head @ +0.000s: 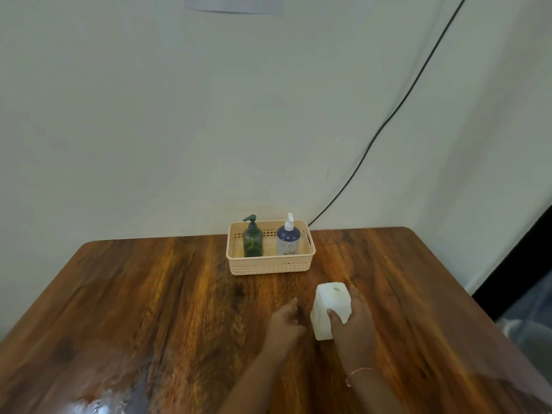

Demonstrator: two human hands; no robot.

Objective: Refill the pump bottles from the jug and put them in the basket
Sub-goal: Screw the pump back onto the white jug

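A beige slotted basket (270, 265) stands at the far edge of the wooden table (149, 309). Inside it stand a green pump bottle (253, 241) on the left and a dark blue pump bottle (288, 239) with a white pump on the right. Nearer to me a white jug (325, 306) sits on the table, its round mouth open on top. My right hand (354, 321) grips the jug's right side, thumb across its front. My left hand (283, 319) lies just left of the jug with fingers relaxed, holding nothing.
A black cable (388, 119) runs down the pale wall to the table's back edge right of the basket. The table's right edge drops off toward a dark gap (513, 264). A glossy sheen covers the near left tabletop.
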